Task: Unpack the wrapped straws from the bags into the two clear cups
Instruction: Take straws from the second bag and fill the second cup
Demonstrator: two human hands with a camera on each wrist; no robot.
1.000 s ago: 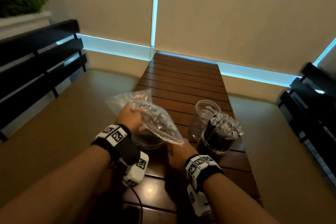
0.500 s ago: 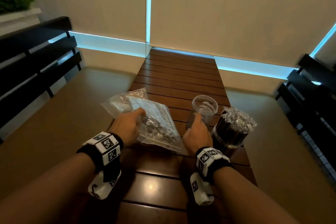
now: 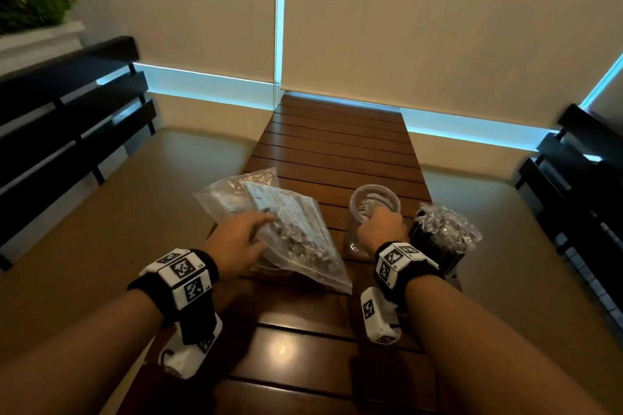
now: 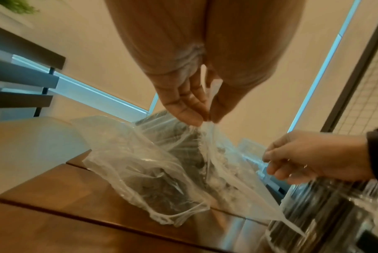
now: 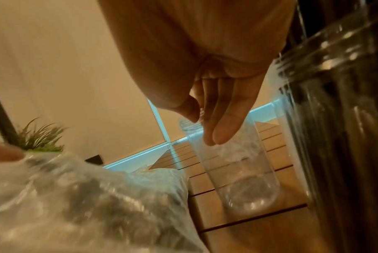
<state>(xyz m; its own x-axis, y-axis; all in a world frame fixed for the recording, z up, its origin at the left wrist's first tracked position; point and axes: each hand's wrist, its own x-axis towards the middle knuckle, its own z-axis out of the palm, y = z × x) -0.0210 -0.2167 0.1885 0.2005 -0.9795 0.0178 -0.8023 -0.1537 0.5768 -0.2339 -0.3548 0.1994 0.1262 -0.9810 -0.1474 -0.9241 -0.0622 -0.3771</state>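
Nearest to us, the left hand (image 3: 236, 246) pinches the film of the clear bag (image 3: 286, 232) between thumb and fingers; the left wrist view shows the plastic gathered at the fingertips (image 4: 192, 118). The bag lies slumped on the slatted wooden table (image 3: 337, 145), still bulging with wrapped straws (image 3: 293, 242), its far end propped a little higher.

Just right of the bag, the right hand (image 3: 382, 232) takes the empty clear cup (image 3: 374, 202) at its near rim: thumb on one side, fingers running down the wall, as the right wrist view shows. We read it as a light pinch on the rim, not a full wrap. The cup stands upright, and we see nothing inside it.

Right again, touching or nearly touching the wrist, stands the full cup (image 3: 438, 246), packed with dark straws, their crinkled wrapper ends flaring above the rim.

Our judgement: one cup is done, and this step readies the second for the bag's contents.

Notes for doing it well:
- Draw the empty cup in beside the bag, so the straws travel little.
- Keep the right wrist off the full cup; it looks top-heavy, and a nudge could tip it.
- Rim grip is weak on thin plastic; hold lower on the wall once filling starts.
- Find the bag mouth before lifting. We cannot tell from here which end is open.
- Take the straws out in a bundle, ends aligned, and stand them upright.

Farther off: bare table slats, then blinds with a strip of blue light beneath.
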